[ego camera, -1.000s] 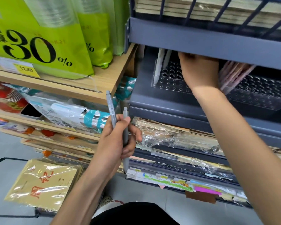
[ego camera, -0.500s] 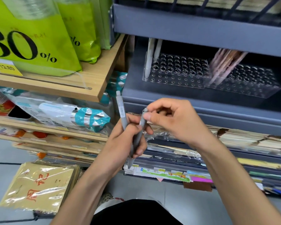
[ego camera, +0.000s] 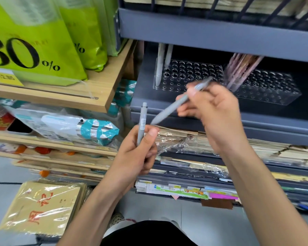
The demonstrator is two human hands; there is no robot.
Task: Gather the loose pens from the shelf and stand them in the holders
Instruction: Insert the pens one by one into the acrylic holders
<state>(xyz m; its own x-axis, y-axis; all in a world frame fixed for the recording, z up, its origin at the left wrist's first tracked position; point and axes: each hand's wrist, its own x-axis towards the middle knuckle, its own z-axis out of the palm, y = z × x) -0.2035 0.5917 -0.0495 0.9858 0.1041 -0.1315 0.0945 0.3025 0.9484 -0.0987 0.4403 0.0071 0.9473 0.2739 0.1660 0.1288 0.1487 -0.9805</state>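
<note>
Right hand (ego camera: 215,112) pinches a slanted pen (ego camera: 169,112) near its far end, fingers curled round the barrel, though blur hides the exact hold. Left hand (ego camera: 137,153) grips an upright pen (ego camera: 141,125) low on its barrel, thumb pressed across it, cap end up. Both pens look light, stiff and smooth, likely to slip or roll in a loose pinch, so a mid-barrel hold should steer best into a narrow hole. The slanted pen's near tip sits just beside the left thumb. Beyond, on the grey shelf, the left holder (ego camera: 188,75) has two white pens (ego camera: 159,64) and many free holes; the right holder (ego camera: 267,89) carries a pink bunch (ego camera: 242,70)
</note>
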